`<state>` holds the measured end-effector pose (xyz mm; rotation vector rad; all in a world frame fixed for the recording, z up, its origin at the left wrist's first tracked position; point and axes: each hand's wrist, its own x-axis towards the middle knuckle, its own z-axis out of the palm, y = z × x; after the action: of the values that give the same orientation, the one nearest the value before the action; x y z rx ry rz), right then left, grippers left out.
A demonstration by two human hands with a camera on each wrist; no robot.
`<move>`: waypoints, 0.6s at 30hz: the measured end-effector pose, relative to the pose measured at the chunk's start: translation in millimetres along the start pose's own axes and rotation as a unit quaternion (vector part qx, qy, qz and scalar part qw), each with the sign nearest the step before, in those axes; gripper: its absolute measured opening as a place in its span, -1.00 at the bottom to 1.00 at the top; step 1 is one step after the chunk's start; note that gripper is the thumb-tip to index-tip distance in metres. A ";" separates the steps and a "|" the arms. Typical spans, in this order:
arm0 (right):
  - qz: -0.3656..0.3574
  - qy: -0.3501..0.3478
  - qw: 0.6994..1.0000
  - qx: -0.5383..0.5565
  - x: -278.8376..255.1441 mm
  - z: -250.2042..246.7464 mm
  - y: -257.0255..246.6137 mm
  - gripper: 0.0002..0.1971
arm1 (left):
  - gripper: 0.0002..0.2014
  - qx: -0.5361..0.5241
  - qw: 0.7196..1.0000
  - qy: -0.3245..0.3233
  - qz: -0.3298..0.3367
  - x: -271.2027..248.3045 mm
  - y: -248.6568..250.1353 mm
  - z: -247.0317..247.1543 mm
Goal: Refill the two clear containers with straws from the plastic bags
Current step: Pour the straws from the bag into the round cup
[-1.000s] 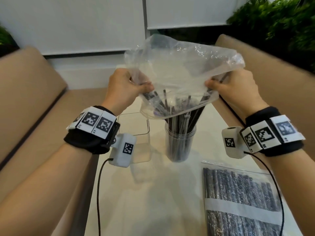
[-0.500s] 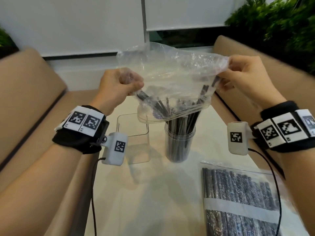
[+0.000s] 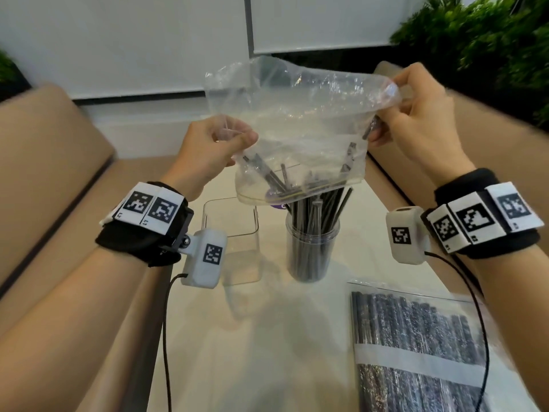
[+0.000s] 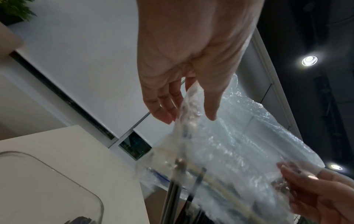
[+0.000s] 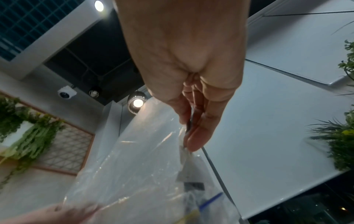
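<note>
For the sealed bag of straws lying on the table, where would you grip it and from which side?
Judging by its flat pose, pinch the sealed straw bag by its clear upper strip beyond the straw ends, coming from above on the round container's side; only film lies there.

No legible words, brands or numbers in any view. Only signs: square black-and-white coded markers. Three on the white band of the right wrist strap [image 3: 481, 221], one on the white camera housing [image 3: 402, 234] just beside it. Two on the band of the left wrist strap [image 3: 151, 208], one on the housing [image 3: 206, 254] below it. Tiny characters sit under the band markers, too small to read. The white strip on the bag of straws [image 3: 416, 361] lying on the worktop [image 3: 252, 337] shows no print.
</note>
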<state>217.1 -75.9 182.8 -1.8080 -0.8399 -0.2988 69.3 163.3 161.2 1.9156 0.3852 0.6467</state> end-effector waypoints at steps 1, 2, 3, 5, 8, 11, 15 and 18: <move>0.002 -0.004 1.000 -0.009 -2.1 1.9 2.0 -0.86 | -0.94 0.009 1.000 0.002 0.004 -0.9 -0.4 -1.3; 0.002 -0.007 1.000 -0.015 -4.1 2.4 3.6 -0.90 | -0.93 0.016 1.000 0.009 0.009 -0.4 -1.6 -3.5; -0.002 -0.013 1.000 -0.019 -5.1 2.3 3.6 -0.96 | -0.90 0.021 1.000 0.019 0.011 0.7 -2.8 -5.3; -0.011 -0.023 0.999 -0.037 -4.5 0.0 2.0 -0.83 | -0.88 0.022 0.999 0.034 0.014 1.8 -2.6 -8.5; 0.006 -0.058 0.994 -0.095 -2.3 -7.9 -0.8 -0.66 | -0.71 0.024 0.999 0.031 0.019 3.3 0.3 -10.1; -0.010 -0.035 0.994 -0.107 -1.0 -19.4 -5.0 -0.73 | -0.54 0.026 1.000 -0.004 0.009 1.9 3.7 -10.6; -0.057 0.008 0.997 -0.046 -0.1 -27.2 -16.0 -0.75 | -0.62 0.003 1.000 -0.012 -0.012 1.8 3.7 -11.3; -0.040 -0.026 0.997 -0.060 -0.8 -25.0 -14.3 -0.71 | -0.89 0.000 1.000 -0.020 -0.010 0.1 1.8 -8.4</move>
<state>211.6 -96.1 202.6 -1.9039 -0.9507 -0.3625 64.4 168.8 165.5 1.9196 0.3801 0.5942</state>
